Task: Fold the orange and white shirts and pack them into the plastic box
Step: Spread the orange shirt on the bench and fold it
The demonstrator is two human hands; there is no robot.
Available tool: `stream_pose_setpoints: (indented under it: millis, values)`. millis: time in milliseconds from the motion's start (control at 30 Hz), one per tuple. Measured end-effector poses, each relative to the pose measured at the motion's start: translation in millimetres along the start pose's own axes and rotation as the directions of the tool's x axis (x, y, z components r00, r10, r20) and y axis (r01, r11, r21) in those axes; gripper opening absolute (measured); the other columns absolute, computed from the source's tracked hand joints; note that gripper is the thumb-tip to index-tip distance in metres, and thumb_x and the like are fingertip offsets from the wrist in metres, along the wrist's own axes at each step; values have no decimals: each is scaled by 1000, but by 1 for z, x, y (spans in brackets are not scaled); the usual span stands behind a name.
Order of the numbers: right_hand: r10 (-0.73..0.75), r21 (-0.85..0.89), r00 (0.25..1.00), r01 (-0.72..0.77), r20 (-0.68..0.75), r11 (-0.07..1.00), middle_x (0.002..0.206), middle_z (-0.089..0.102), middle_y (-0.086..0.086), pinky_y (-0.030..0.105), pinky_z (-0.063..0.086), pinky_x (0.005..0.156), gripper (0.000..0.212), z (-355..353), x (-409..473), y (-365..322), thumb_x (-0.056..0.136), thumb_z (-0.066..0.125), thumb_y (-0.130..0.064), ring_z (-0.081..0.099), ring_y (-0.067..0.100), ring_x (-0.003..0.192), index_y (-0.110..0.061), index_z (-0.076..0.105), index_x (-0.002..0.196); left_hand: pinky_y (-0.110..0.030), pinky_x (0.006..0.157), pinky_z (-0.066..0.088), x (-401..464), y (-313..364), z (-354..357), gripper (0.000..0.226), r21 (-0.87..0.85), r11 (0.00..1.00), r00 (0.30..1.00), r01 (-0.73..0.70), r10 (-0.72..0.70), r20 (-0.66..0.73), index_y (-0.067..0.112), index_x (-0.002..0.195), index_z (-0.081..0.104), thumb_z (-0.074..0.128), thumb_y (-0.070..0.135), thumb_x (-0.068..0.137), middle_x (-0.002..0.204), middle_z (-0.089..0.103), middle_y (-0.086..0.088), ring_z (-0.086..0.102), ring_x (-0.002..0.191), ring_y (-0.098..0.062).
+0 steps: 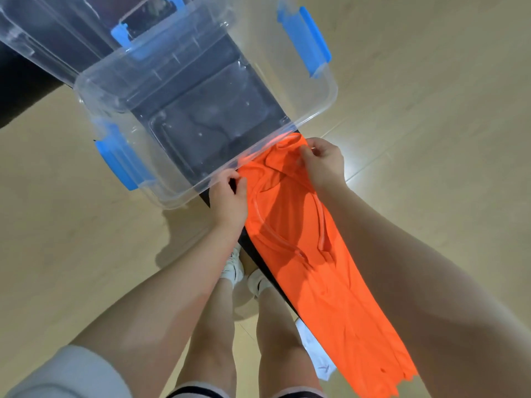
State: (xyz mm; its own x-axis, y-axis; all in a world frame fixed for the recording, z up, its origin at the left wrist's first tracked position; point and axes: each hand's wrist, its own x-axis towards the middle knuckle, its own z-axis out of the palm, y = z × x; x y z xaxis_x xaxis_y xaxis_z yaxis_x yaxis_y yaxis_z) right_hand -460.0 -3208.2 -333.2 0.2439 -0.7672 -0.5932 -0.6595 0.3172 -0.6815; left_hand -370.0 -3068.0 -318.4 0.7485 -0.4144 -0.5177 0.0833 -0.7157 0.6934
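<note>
I'm pinching the orange shirt (310,254) at both shoulders — fingers (238,182) of each hand closed on cloth — next I'm folding it, probably.

Black table (260,261) under plastic box (313,110), orange shirt (324,282)

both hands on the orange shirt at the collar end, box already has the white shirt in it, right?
Not quite. The head view shows the plastic box empty; the white shirt still lies under the orange shirt. The left hand and right hand do grip its collar end.
</note>
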Motion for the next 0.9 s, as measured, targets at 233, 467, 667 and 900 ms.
stream_pose_setpoints:
  millis: [233,467,667,900]
  values:
    - [92,124,996,-91,-7,988,60,63,12,27,40,51,25,-11,-4,-6,80,46,-22,52,19,51,-18,54,56,-43,94,45,-2,17,22,31,-26,961,957,277,-278,-86,14,108,57,65,28,82,91,63,1,61,96,-27]
    - [184,-104,982,-188,-44,977,49,49,0,28,40,53,39,-26,-18,-24,82,66,-36,46,15,46,-17,49,51,-42,78,49,-21,25,-39,7,-131,990,963,46,-9,271,27,73,60,65,30,76,76,64,-4,58,75,-17]
    - [115,138,993,-116,12,984,64,52,-1,21,42,49,31,-22,-43,-61,76,68,2,50,6,47,-20,46,68,-37,80,50,-38,48,-84,23,-85,991,909,-103,128,396,31,76,57,66,11,83,80,65,2,61,80,-16]
    - [121,506,992,-126,42,853,65,51,1,17,41,38,26,-33,-65,-85,84,53,12,46,4,37,-14,53,87,-35,63,44,-45,68,-98,8,-48,943,895,-330,329,301,25,75,56,59,21,82,69,58,-2,51,63,-16]
